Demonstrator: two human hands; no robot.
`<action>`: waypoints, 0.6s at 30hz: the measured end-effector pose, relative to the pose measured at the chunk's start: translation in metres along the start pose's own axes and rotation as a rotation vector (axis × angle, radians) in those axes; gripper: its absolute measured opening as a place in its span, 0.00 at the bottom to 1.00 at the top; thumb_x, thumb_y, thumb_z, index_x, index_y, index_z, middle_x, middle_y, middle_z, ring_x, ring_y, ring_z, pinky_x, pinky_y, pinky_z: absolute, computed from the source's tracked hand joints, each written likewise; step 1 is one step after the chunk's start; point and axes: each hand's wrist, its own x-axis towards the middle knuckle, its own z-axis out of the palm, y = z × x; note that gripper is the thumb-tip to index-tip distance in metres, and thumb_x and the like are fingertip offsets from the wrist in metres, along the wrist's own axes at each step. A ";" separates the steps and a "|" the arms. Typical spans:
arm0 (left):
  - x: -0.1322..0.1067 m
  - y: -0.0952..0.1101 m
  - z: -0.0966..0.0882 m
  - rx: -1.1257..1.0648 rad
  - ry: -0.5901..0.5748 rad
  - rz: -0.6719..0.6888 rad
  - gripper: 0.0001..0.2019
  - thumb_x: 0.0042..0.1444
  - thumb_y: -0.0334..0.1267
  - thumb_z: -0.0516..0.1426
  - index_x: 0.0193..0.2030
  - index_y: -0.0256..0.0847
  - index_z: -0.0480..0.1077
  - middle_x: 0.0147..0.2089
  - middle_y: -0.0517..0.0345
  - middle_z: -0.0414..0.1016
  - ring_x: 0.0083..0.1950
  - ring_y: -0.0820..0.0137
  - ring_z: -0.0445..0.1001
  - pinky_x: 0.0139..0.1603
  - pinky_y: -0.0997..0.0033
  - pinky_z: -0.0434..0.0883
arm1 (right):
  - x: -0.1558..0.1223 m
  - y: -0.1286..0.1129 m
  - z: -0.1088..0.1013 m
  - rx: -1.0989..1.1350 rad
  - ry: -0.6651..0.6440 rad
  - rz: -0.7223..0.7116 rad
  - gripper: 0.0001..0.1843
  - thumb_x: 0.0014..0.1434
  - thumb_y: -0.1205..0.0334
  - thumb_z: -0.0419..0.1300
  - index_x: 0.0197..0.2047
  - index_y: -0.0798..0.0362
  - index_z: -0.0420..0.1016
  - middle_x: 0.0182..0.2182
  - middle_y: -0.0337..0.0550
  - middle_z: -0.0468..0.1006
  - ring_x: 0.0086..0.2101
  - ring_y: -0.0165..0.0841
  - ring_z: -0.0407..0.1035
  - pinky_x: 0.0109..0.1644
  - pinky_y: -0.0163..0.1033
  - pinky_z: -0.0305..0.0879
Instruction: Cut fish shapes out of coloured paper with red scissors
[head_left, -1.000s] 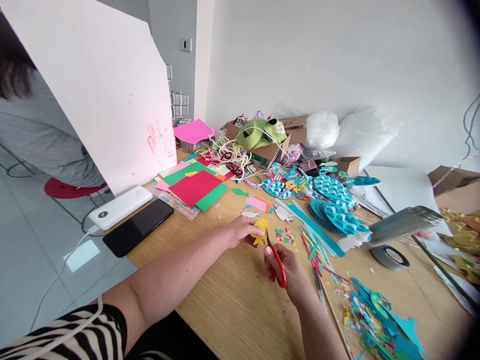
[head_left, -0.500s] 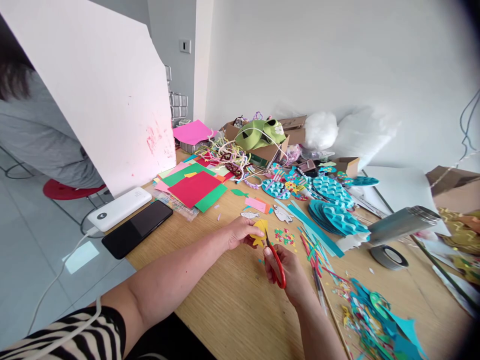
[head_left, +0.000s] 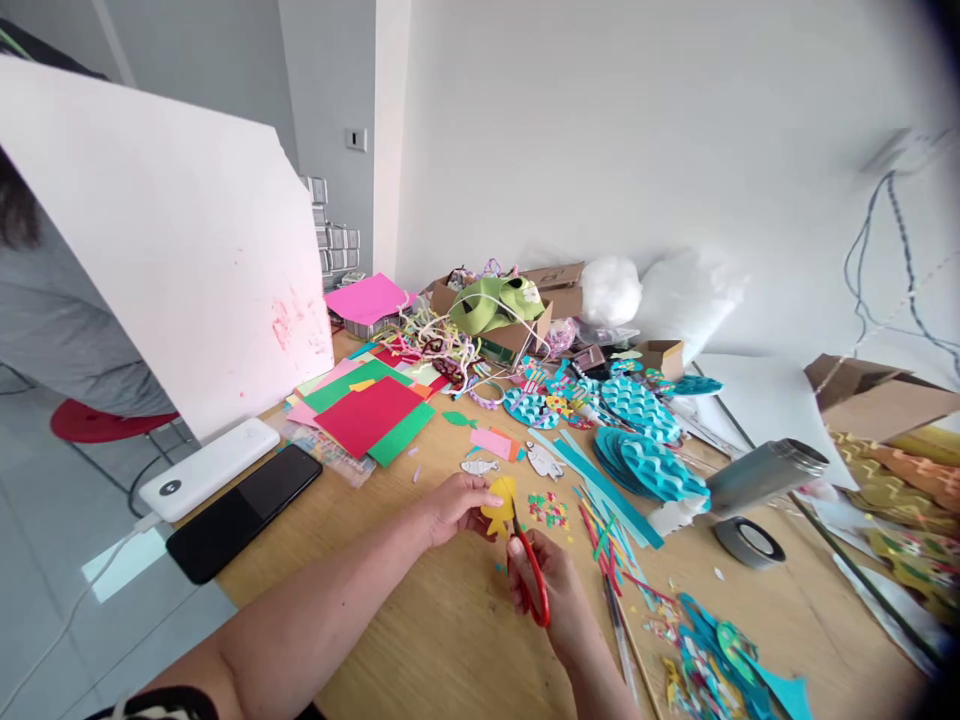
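The right hand (head_left: 553,588) had its fingers curled closed around the red-handled scissors (head_left: 541,600), whose blades met the yellow paper cutout (head_left: 501,497) just ahead of those fingers. The left hand (head_left: 452,506) pinched that cutout between thumb and fingers, the rest of its grip partly hidden beneath it. Colourful paper bits (head_left: 548,511) lay just right of the left fingers; beyond the fingertips came two white paper fish (head_left: 544,461), then a pink paper piece (head_left: 491,443), and farther off, a green paper fish (head_left: 459,419).
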 end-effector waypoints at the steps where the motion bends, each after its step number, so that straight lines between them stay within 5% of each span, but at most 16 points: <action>1: -0.001 0.001 0.001 -0.009 -0.012 -0.004 0.22 0.36 0.47 0.66 0.34 0.32 0.71 0.31 0.52 0.75 0.29 0.70 0.72 0.31 0.68 0.69 | 0.001 0.001 0.000 -0.003 0.000 -0.004 0.30 0.47 0.31 0.62 0.26 0.50 0.61 0.13 0.31 0.66 0.12 0.24 0.58 0.16 0.30 0.51; 8: 0.003 0.021 0.019 0.032 0.018 -0.022 0.20 0.35 0.47 0.65 0.32 0.34 0.70 0.29 0.55 0.74 0.27 0.72 0.70 0.30 0.70 0.67 | 0.006 -0.003 -0.002 0.021 0.000 -0.046 0.31 0.49 0.27 0.57 0.26 0.50 0.59 0.13 0.31 0.64 0.12 0.24 0.56 0.15 0.30 0.51; 18: 0.044 0.085 0.061 -0.107 0.090 0.247 0.14 0.41 0.46 0.60 0.28 0.36 0.67 0.27 0.57 0.70 0.27 0.73 0.68 0.29 0.73 0.63 | 0.035 -0.077 -0.032 0.119 -0.014 -0.220 0.24 0.57 0.38 0.59 0.27 0.50 0.62 0.15 0.34 0.67 0.15 0.26 0.59 0.18 0.31 0.56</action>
